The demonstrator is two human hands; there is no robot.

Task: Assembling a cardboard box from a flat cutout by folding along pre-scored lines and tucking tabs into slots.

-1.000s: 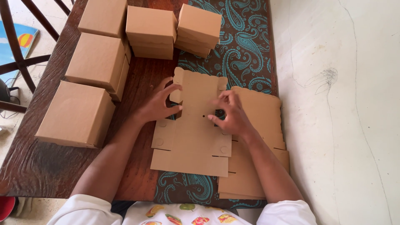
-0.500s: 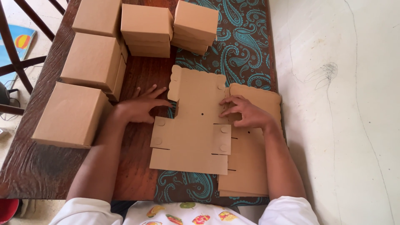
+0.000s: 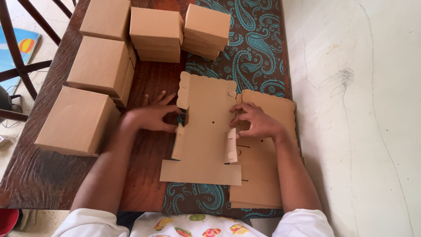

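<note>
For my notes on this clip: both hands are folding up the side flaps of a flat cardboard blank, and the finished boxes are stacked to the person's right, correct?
Not quite. In the head view the finished boxes are stacked to the person's left. The left hand and right hand do fold the cardboard blank.

- Flat cardboard cutout [image 3: 206, 136]: centre of frame, side flaps raised.
- Left hand [image 3: 147, 117]: fingers on the left flap.
- Right hand [image 3: 258, 123]: fingers on the right flap.
- Stack of flat cutouts [image 3: 267, 175]: right of centre, under the right hand.
- Folded boxes [image 3: 98, 66]: upper left, on wooden table [image 3: 44, 175].
</note>
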